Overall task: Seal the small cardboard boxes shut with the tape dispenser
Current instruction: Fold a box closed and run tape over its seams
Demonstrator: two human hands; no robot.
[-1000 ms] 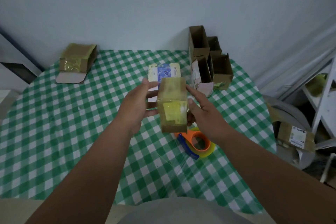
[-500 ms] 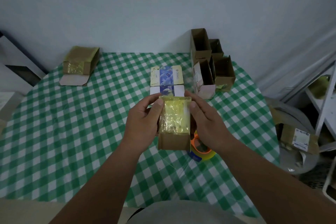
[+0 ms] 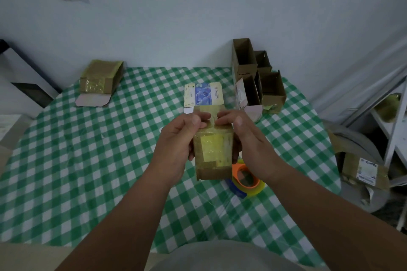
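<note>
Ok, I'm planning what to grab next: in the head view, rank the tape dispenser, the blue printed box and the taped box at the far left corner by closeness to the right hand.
1. Tape dispenser, just below the right hand.
2. Blue printed box, beyond it, mid-table.
3. Taped box, far left corner.

The box between my fingers is brown card under glossy yellowish tape, with a brighter yellow patch on its face. The tabletop wears green-and-white checks. Just under my right hand lies the tape dispenser, orange with a blue part and a yellow-green roll. At the far edge sits a box printed blue and cream; the open boxes in the far right corner are plain brown.
</note>
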